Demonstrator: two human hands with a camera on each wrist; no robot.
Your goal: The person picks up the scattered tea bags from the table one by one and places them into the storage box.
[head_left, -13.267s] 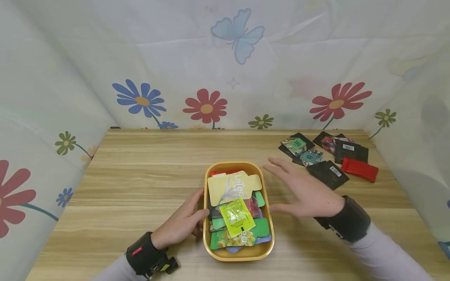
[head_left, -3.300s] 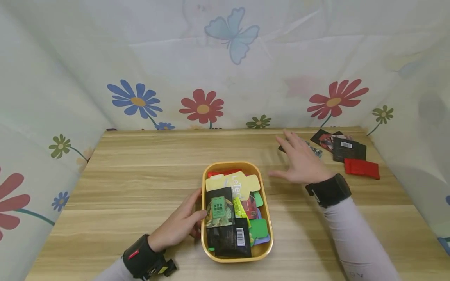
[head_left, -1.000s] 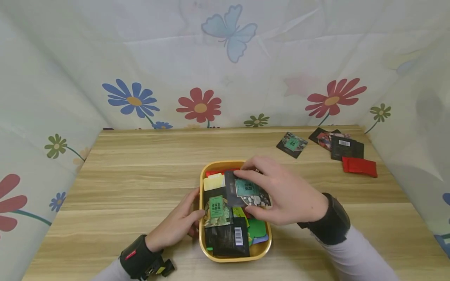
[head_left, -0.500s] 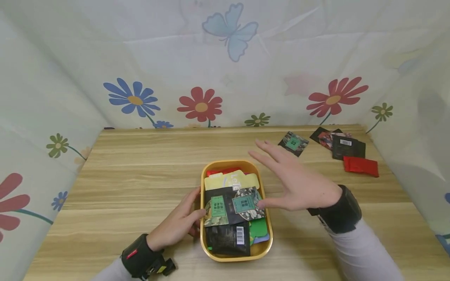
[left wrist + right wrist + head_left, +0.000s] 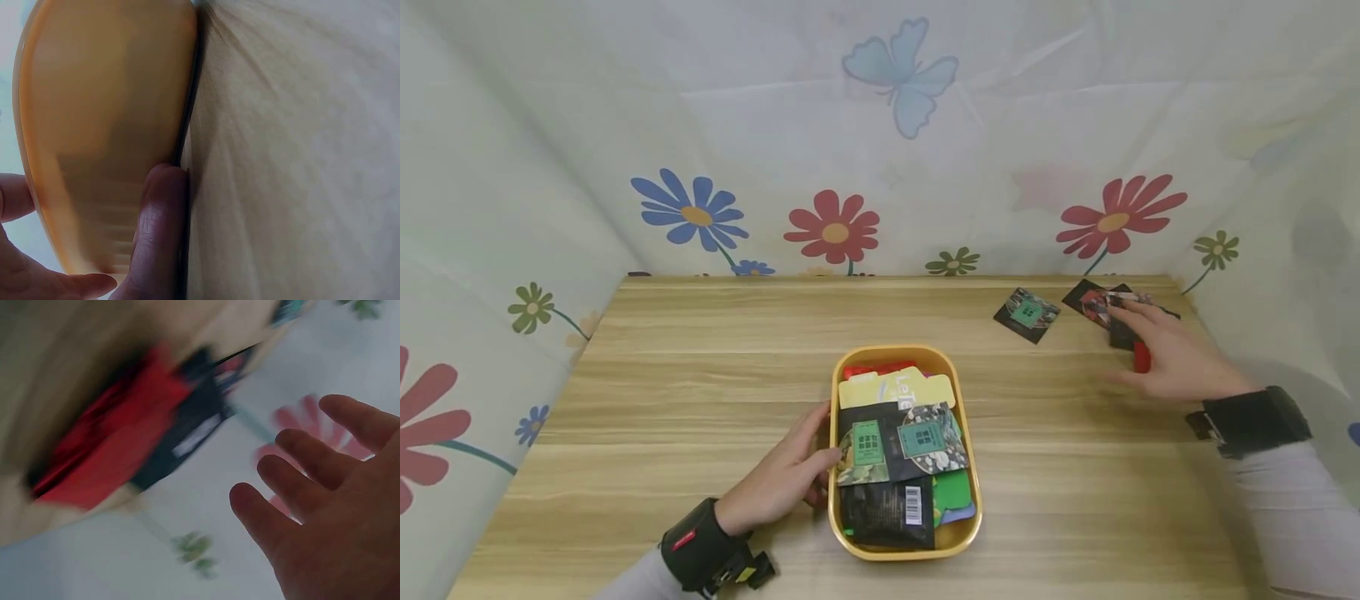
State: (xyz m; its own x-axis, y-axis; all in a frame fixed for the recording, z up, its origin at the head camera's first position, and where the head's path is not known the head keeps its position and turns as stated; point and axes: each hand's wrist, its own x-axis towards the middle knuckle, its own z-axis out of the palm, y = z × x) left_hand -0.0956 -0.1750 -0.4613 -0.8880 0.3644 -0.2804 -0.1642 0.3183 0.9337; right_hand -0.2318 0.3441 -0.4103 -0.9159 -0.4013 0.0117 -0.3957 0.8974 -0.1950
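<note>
My left hand (image 5: 778, 483) holds the left side of a yellow plastic box (image 5: 970, 500), its thumb at the rim. In the left wrist view, fingers (image 5: 159, 231) lie against the box's outer wall (image 5: 106, 94). Inside the box, two dark sachets with green labels (image 5: 868, 446) lie beside each other, above a black barcoded sachet (image 5: 887, 517). My right hand (image 5: 1180, 358) hovers, fingers spread and holding nothing, over the sachets at the right. It partly hides a red packet (image 5: 1142, 357) and black sachets (image 5: 1122, 335); the right wrist view shows the red packet (image 5: 119, 431) blurred.
A single green-labelled sachet (image 5: 1028, 314) lies farther left on the wooden table (image 5: 722, 350). Behind it, a floral cloth backdrop (image 5: 925, 217) rises from the table's back edge. Yellow and green packets are also in the box.
Several sachets have gone from the table into the box. The right hand laid one with a green label there, let go, and moved right over the remaining packets. The left hand stayed at the box.
</note>
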